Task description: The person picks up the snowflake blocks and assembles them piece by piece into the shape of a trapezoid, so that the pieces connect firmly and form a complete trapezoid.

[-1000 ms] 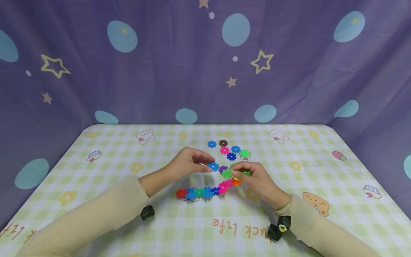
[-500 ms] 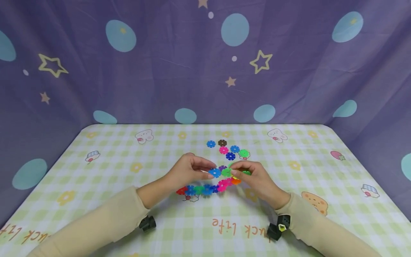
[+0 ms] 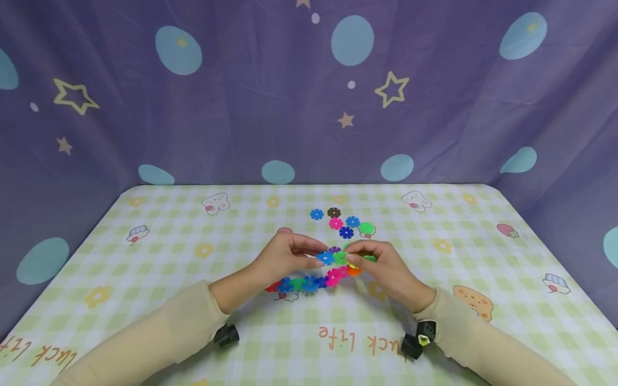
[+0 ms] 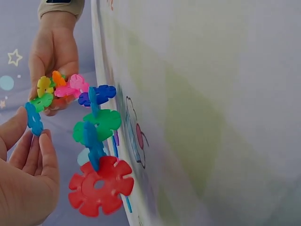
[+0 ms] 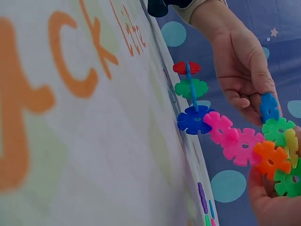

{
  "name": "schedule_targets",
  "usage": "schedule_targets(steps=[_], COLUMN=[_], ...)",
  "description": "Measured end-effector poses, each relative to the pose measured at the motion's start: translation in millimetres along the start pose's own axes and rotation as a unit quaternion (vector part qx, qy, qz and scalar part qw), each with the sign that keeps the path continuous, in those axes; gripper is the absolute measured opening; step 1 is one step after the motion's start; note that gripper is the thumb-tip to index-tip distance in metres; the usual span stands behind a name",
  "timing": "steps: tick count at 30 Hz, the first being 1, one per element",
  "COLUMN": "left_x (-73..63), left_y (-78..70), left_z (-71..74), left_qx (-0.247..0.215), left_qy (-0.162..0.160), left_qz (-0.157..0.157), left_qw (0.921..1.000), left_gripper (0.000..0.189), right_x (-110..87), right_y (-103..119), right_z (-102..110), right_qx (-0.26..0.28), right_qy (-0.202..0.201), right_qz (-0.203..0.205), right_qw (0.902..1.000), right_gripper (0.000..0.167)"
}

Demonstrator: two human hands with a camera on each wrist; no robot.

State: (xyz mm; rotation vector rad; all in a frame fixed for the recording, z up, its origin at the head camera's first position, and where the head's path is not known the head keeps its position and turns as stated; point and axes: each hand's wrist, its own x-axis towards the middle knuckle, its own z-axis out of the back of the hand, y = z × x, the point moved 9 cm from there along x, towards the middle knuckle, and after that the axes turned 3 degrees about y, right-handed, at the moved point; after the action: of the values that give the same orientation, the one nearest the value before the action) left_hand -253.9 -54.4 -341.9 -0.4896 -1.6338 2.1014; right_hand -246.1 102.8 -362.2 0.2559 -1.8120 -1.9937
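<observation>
My left hand (image 3: 285,257) pinches a light blue snowflake disc (image 3: 325,258), a notched plastic building piece, between thumb and fingers. Its edge meets a light green disc (image 5: 278,130) at one end of a chain of joined discs (image 3: 309,284). My right hand (image 3: 390,273) grips that chain near its yellow disc (image 5: 291,143) and orange disc (image 5: 271,160). From there the chain runs through pink, dark blue, blue and green discs to a red disc (image 4: 101,186) at the other end, which hangs over the table. Parts of the gripped discs are hidden by the right fingers.
Several loose snowflake discs lie on the checked tablecloth (image 3: 270,343) beyond the hands, among them a brown disc (image 3: 333,213), a dark blue disc (image 3: 346,232) and a green disc (image 3: 366,228). A purple disc (image 3: 334,250) lies just behind the chain. A purple curtain (image 3: 232,107) hangs behind the table.
My left hand has moved right and a little nearer with the light blue disc, closing the gap to the light green disc. My right hand has stayed almost still with the chain.
</observation>
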Motion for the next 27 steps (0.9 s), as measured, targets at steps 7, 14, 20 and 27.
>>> schedule_targets(steps=[7, 14, 20, 27], left_x=[0.0, -2.3, -3.9, -5.0], left_y=[-3.1, 0.3, 0.6, -0.1], left_z=[-3.2, -9.8, -14.4, -18.3], left_qx=[0.020, 0.036, 0.023, 0.051], left_qy=[0.009, 0.041, 0.048, 0.055], left_qz=[-0.014, -0.005, -0.002, -0.012], left_qw=[0.9997, 0.9985, 0.9986, 0.9971], left_gripper=[0.031, 0.033, 0.032, 0.032], right_x=[0.0, 0.1, -0.7, -1.5], right_y=[2.0, 3.8, 5.0, 5.1], right_z=[0.0, -1.9, -4.7, -7.0], right_qx=[0.000, 0.003, 0.002, 0.013], right_qy=[0.000, 0.010, 0.016, 0.022], right_qz=[-0.003, -0.002, 0.000, 0.012], right_qw=[1.0000, 0.9999, 0.9999, 0.9996], right_gripper=[0.019, 0.020, 0.017, 0.015])
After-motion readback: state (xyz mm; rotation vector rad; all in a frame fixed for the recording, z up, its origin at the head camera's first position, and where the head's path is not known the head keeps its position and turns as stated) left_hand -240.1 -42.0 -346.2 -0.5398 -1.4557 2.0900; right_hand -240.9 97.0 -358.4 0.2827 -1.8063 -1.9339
